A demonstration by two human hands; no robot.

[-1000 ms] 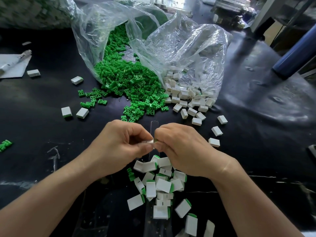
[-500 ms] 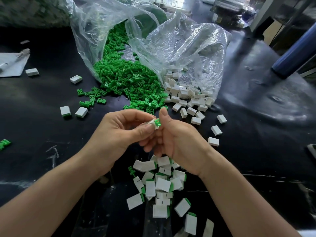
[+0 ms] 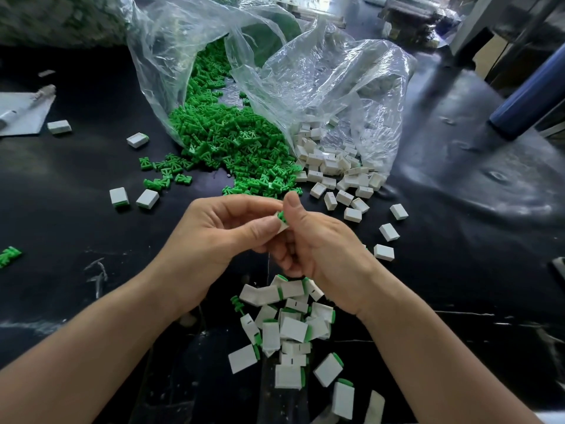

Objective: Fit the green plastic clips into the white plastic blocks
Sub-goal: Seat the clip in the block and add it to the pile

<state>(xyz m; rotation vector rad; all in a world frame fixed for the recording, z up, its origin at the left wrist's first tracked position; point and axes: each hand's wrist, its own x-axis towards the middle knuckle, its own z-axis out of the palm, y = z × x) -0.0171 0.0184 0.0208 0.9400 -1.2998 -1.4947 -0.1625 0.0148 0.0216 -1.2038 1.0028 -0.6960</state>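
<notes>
One block [image 3: 283, 230] — pinched between left hand [image 3: 220, 240], right hand [image 3: 321, 243].

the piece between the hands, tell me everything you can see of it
A small white block, plastic by its look, with a green clip showing at its upper end, how deep I cannot tell. It is held tilted above the black table, mostly hidden. The left hand pinches the block; the thumb of the right hand lies against the clip.

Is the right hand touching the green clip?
Touching. In the head view the right hand presses its thumb against the green clip in the white block.
</notes>
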